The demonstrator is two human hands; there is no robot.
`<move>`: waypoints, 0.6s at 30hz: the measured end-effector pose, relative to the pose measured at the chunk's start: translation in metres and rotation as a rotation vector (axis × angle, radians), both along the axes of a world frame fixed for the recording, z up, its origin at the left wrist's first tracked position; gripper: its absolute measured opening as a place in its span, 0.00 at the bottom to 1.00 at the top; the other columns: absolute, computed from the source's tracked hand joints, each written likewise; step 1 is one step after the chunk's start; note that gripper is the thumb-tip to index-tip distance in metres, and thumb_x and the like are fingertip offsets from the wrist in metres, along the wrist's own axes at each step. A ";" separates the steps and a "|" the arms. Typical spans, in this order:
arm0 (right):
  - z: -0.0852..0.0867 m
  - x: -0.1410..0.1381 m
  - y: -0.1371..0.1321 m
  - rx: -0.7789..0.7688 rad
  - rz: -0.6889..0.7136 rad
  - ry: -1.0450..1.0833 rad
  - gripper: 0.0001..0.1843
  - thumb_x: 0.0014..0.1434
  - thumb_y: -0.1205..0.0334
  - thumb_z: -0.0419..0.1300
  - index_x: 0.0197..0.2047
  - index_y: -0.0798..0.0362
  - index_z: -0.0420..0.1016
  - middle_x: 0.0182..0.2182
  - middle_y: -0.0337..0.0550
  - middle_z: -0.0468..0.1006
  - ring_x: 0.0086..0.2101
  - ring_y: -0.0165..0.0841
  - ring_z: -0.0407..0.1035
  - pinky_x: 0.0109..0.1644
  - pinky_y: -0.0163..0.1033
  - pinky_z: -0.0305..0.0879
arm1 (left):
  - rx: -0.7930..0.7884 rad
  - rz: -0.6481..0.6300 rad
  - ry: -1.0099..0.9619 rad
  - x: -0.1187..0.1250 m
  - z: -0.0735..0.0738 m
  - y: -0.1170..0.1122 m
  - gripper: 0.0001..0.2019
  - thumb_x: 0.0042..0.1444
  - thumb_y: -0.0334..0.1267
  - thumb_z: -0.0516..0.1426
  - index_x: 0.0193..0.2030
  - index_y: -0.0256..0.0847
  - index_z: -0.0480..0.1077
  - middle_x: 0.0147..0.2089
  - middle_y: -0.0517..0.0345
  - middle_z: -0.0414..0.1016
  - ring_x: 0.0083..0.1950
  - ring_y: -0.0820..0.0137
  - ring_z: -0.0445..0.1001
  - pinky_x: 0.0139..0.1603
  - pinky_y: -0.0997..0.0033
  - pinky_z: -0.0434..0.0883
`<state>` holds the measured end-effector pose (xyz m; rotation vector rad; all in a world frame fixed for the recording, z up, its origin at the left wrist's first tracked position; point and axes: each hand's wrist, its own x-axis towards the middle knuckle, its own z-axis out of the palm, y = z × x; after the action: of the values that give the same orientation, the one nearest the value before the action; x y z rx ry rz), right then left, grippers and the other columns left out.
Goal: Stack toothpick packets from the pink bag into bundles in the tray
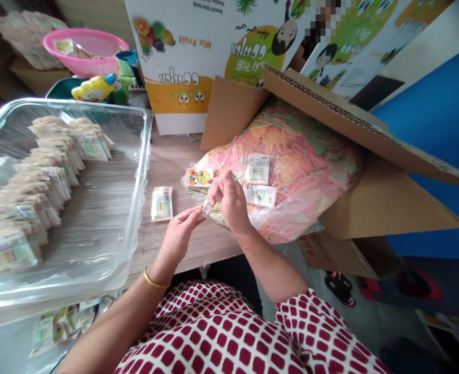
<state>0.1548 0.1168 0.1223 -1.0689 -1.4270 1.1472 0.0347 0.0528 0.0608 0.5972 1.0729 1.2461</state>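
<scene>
My left hand is closed in a pinch on the edge of a small clear packet, above the table's front part. Just right of it, my right hand has its fingers curled together, with a thin pale green stick showing at them. Loose thin sticks lie beside the hands. Behind my right hand a big clear bag bulges with pink, orange and green sticks. Two filled packets rest on this bag, and a printed packet lies at its left edge. Another filled packet lies left of my hands.
A clear plastic tray on the left holds rows of filled packets. Behind it stand a pink basin and a yellow bottle. An open cardboard box surrounds the bag; printed cartons stand at the back.
</scene>
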 end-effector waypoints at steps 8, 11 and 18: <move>-0.011 0.014 -0.006 0.012 0.068 -0.182 0.28 0.73 0.37 0.35 0.31 0.45 0.59 0.32 0.42 0.81 0.47 0.38 0.77 0.64 0.52 0.64 | -0.028 -0.064 -0.096 0.003 0.001 0.001 0.13 0.58 0.47 0.65 0.44 0.41 0.84 0.55 0.48 0.83 0.61 0.57 0.76 0.63 0.57 0.74; -0.015 0.018 -0.006 -0.041 0.059 -0.258 0.28 0.73 0.37 0.33 0.33 0.45 0.60 0.36 0.44 0.83 0.50 0.40 0.76 0.60 0.53 0.67 | -0.033 -0.060 -0.100 0.003 -0.001 0.002 0.14 0.58 0.47 0.65 0.45 0.41 0.84 0.56 0.48 0.82 0.63 0.57 0.75 0.65 0.56 0.73; -0.015 0.018 -0.005 -0.012 0.105 -0.191 0.24 0.75 0.42 0.38 0.33 0.44 0.62 0.39 0.43 0.84 0.51 0.38 0.76 0.63 0.50 0.66 | -0.035 -0.031 -0.090 0.005 -0.002 0.004 0.15 0.57 0.46 0.65 0.45 0.40 0.83 0.55 0.47 0.82 0.62 0.57 0.76 0.65 0.55 0.73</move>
<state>0.1733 0.1121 0.1070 -1.1477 -1.6433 1.1540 0.0402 0.0570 0.0590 0.5246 1.0050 1.2136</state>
